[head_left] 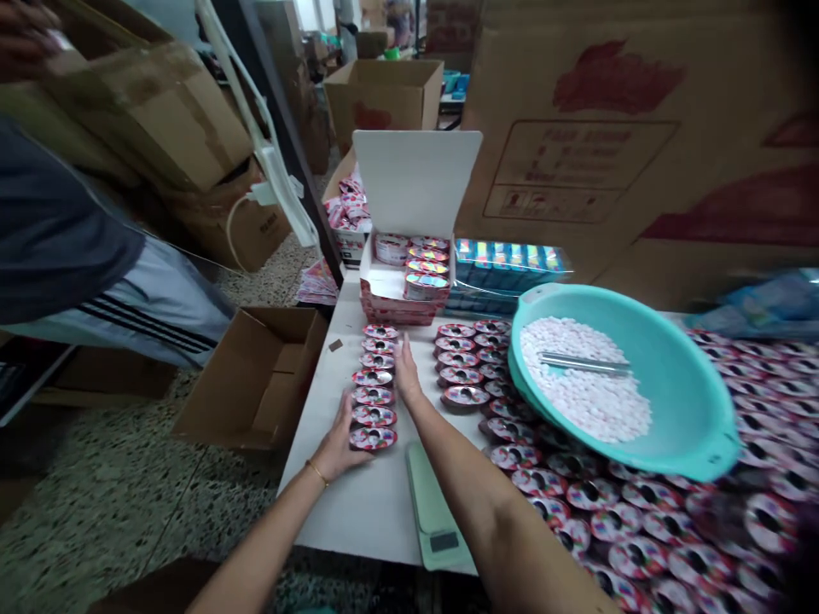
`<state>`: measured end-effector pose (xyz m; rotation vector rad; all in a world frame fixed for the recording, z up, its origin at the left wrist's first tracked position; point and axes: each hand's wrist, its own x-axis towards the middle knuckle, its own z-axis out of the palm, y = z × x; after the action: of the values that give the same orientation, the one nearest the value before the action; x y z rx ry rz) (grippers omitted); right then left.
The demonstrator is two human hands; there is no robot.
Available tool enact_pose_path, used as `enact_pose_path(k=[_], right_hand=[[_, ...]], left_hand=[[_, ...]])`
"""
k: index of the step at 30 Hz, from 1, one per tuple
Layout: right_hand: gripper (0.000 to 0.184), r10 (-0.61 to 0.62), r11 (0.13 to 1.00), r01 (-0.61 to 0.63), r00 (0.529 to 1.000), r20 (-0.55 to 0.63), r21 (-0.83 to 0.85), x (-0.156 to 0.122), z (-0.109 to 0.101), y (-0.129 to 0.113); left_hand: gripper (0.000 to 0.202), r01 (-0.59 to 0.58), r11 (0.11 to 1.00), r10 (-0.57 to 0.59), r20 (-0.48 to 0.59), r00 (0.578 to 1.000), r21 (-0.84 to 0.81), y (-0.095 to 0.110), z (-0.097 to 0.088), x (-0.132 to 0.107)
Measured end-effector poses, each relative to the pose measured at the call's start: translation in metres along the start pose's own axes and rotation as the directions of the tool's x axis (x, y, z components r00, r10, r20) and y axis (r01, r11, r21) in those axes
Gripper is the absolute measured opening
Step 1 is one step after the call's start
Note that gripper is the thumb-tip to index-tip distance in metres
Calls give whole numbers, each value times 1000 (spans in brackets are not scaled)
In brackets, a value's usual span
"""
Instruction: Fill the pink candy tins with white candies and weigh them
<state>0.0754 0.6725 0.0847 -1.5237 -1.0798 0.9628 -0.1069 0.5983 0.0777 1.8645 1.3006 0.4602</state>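
A row of several oval red-and-white packets with dark centres point(374, 396) stands on the white table. My left hand point(336, 441) lies along the left side at its near end, fingers stretched out and thumb spread towards the nearest packet. Along the right side, my right hand point(406, 371) rests edge-down with straight fingers, close against the packets. Further back, an open display box point(404, 309) with its white lid raised holds several similar packets. More packets point(461, 375) stand in rows to the right of my right hand.
A turquoise basin point(691, 409) of small white pieces with a metal tool point(583, 364) stands on the right among many packets. A green scale point(435, 512) lies near the front edge. An open carton point(249, 375) is on the left; a person point(83, 247) stands beyond.
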Motion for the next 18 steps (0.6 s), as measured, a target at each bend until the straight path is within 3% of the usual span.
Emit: enact_pose_path(k=[2,4,6,7,8,9,10,12,13,16,18], right_hand=[[61,-162,975,158,987,-16,-154,-24,-44,-17],[47,-334,878,302,942,-24,-372,-49,-114,-33],[36,-366,769,230,923,-117,-596,-68,-198,-42],[35,-308,711,107,936,-171,-695,-73,-240,-43],[36,-175,623,-32,968,-179,-781,-75,-278,-42],[41,29,510,-136,990,-141,-850,-74,-310,-38],[48,227,409,-178,970,-89,-895,-70,-334,-33],[58,450,284,-112,893,29,-952,-60,-358,-23],[60,486,263,-61,870,77,-963,-56,-360,-18],[54,470,267,40,867,167,-963,-49,-346,-12],[42,456,303,76,864,215,-950,-49,-339,-13]], left_hand=[[120,-28,998,30,-33,999,48,6,-4,-11],[95,-61,990,78,-132,988,131,15,-4,-30],[71,-94,979,133,-211,968,183,30,4,-51],[63,-119,975,159,-212,964,189,39,11,-59],[57,-151,971,186,-192,964,183,51,20,-63],[51,-180,969,207,-159,965,169,64,30,-63],[45,-206,966,226,-123,966,153,78,42,-57],[36,-236,962,246,-58,968,136,106,66,-31],[36,-246,959,252,-29,967,142,119,77,-13],[50,-242,938,232,69,970,246,151,106,42],[51,-173,925,161,65,985,338,164,120,65]])
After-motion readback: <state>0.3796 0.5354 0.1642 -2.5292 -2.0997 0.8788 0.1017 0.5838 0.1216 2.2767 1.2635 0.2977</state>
